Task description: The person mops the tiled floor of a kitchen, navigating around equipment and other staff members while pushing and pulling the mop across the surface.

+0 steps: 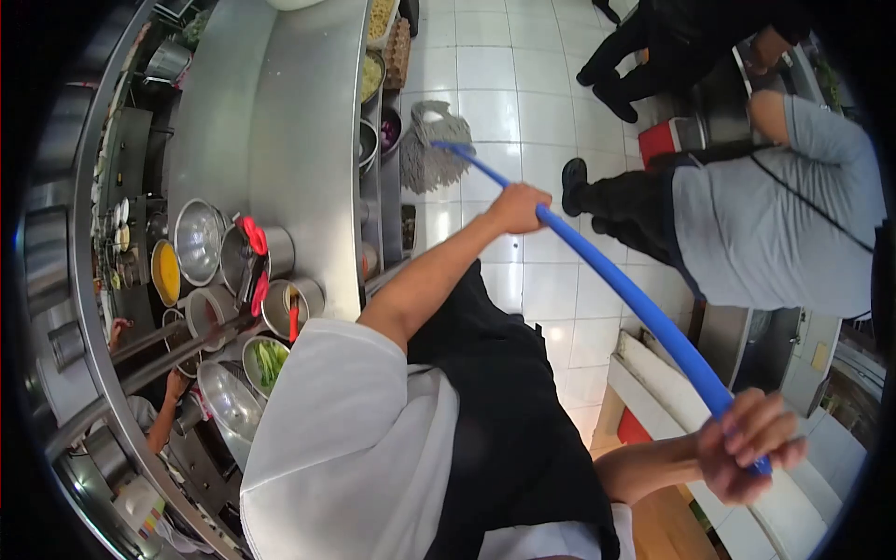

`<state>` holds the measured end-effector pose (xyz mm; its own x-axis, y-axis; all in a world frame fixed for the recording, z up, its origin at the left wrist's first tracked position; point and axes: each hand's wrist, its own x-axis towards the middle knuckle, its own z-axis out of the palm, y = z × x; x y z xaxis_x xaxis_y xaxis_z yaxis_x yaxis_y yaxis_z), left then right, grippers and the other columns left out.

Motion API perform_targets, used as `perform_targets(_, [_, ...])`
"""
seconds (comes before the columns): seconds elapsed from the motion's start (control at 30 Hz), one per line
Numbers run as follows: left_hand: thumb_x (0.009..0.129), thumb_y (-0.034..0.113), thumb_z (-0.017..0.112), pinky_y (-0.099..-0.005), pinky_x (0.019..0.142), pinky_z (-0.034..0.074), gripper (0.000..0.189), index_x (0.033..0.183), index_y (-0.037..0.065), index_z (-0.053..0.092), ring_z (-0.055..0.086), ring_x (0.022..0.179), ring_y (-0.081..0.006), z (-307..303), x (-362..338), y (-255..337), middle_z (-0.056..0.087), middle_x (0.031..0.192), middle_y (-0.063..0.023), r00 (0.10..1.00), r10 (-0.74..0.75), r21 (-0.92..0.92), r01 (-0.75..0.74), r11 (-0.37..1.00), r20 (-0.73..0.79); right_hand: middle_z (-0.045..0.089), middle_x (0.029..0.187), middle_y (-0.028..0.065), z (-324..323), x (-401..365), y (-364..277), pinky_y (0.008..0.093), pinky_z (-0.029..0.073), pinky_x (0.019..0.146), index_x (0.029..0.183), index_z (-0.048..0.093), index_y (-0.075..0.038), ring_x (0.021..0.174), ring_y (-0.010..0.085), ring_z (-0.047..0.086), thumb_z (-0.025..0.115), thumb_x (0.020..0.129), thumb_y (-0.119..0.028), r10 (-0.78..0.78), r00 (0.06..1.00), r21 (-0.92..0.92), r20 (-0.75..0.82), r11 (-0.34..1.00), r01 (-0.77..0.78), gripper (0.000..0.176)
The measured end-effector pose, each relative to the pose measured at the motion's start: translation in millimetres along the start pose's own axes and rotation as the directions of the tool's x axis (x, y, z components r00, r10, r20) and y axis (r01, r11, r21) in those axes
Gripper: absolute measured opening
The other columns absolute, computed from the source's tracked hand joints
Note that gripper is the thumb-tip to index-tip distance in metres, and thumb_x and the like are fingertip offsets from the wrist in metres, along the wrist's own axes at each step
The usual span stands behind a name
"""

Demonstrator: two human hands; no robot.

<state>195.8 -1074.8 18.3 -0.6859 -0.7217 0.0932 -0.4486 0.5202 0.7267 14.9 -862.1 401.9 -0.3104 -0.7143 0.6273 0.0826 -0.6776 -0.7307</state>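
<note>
A mop with a long blue handle point(635, 297) reaches across the view from lower right to upper middle. Its grey string head point(437, 149) lies spread on the white tiled floor beside the steel counter. My left hand point(519, 207) is closed around the handle's middle, arm stretched forward. Near the handle's top end, my right hand point(751, 443) has its fingers curled around it, slightly blurred. The handle slants between my two hands, and a black apron covers my front.
To the left runs a steel counter point(308, 112) with bowls, pots and red-handled tools; shelves below hold food containers and egg trays point(397, 54). A person in a grey shirt point(775, 215) stands close on the right, another in dark clothes point(672, 47) beyond. Someone's arm point(168, 406) shows behind the counter.
</note>
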Motion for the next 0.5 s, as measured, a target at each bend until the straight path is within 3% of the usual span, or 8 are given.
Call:
perform_targets(0.1, [0.080,0.028,0.070,-0.0494,0.069,0.053,0.024,0.068,0.009,0.060,0.067,0.073,-0.0386,7,5,-13,0.067,0.073,-0.0134,0.992,-0.024,-0.036,0.019,0.999,-0.123,0.053,0.052,-0.0040,12,39,19,0.0262,0.045,0.044,0.083,0.052,-0.009,0.044,0.0089,0.051,0.070,0.094,-0.025,0.001,0.967,0.200,0.253,0.978,-0.053,0.026])
perform_targets(0.13, [0.080,0.028,0.070,-0.0494,0.069,0.053,0.024,0.068,0.009,0.060,0.067,0.073,-0.0386,1,10,-27,0.067,0.073,-0.0134,0.992,-0.023,-0.032,0.019,0.999,-0.127,0.045,0.042,-0.0070,44,41,33,0.0172,0.034,0.034,0.071,0.041,-0.016,0.031,0.0040,0.037,0.070,0.094,-0.021,-0.014,0.991,0.152,0.132,0.988,-0.006,0.038])
perform_targets(0.23, [0.070,0.010,0.072,-0.0447,0.066,0.053,0.015,0.068,0.013,0.057,0.065,0.068,-0.0332,-11,18,-70,0.066,0.069,-0.0080,0.918,0.059,-0.143,-0.124,0.982,-0.392,0.044,0.043,-0.0059,81,47,72,0.0190,0.035,0.035,0.071,0.041,-0.014,0.032,0.0044,0.038,0.068,0.096,-0.020,-0.030,0.963,0.129,0.269,0.992,-0.005,0.037])
perform_targets(0.33, [0.072,0.011,0.070,-0.0451,0.068,0.052,0.013,0.068,0.011,0.058,0.065,0.073,-0.0343,-37,53,-123,0.066,0.072,-0.0099,0.936,0.026,-0.128,-0.075,0.989,-0.351,0.042,0.042,-0.0050,91,48,123,0.0212,0.033,0.035,0.070,0.039,-0.013,0.031,0.0062,0.036,0.065,0.097,-0.020,-0.027,0.972,0.068,0.234,0.998,0.011,0.038])
perform_targets(0.4, [0.075,0.011,0.068,-0.0466,0.072,0.052,0.012,0.069,0.008,0.059,0.064,0.077,-0.0357,-54,89,-166,0.065,0.075,-0.0126,0.944,-0.061,-0.151,0.012,0.988,-0.325,0.049,0.049,-0.0004,79,50,168,0.0279,0.043,0.041,0.072,0.045,-0.010,0.037,0.0145,0.048,0.066,0.093,-0.014,-0.013,0.982,0.067,0.188,0.998,0.000,0.030])
perform_targets(0.43, [0.079,0.012,0.066,-0.0478,0.075,0.051,0.015,0.067,0.005,0.059,0.063,0.077,-0.0377,-70,110,-181,0.063,0.072,-0.0148,0.912,-0.055,-0.040,0.042,0.998,-0.407,0.051,0.053,0.0025,78,62,188,0.0302,0.046,0.045,0.072,0.044,-0.008,0.042,0.0173,0.052,0.064,0.092,-0.011,0.079,0.966,-0.101,0.247,0.993,-0.056,0.029])
perform_targets(0.47, [0.083,0.019,0.068,-0.0467,0.083,0.052,0.011,0.084,0.008,0.067,0.066,0.093,-0.0364,-86,126,-203,0.068,0.089,-0.0144,0.941,-0.200,0.092,0.232,0.968,-0.274,0.052,0.056,0.0049,80,69,215,0.0328,0.049,0.050,0.071,0.044,-0.006,0.047,0.0199,0.054,0.063,0.092,-0.008,0.102,0.965,-0.139,0.242,0.988,-0.069,0.028])
perform_targets(0.5, [0.083,0.022,0.070,-0.0463,0.089,0.052,0.016,0.096,0.013,0.067,0.064,0.103,-0.0360,-88,139,-229,0.067,0.104,-0.0145,0.894,-0.291,0.115,0.347,0.931,-0.341,0.053,0.060,0.0074,82,76,241,0.0354,0.051,0.055,0.071,0.044,-0.005,0.051,0.0226,0.056,0.062,0.091,-0.006,0.125,0.963,-0.178,0.237,0.981,-0.083,0.027])
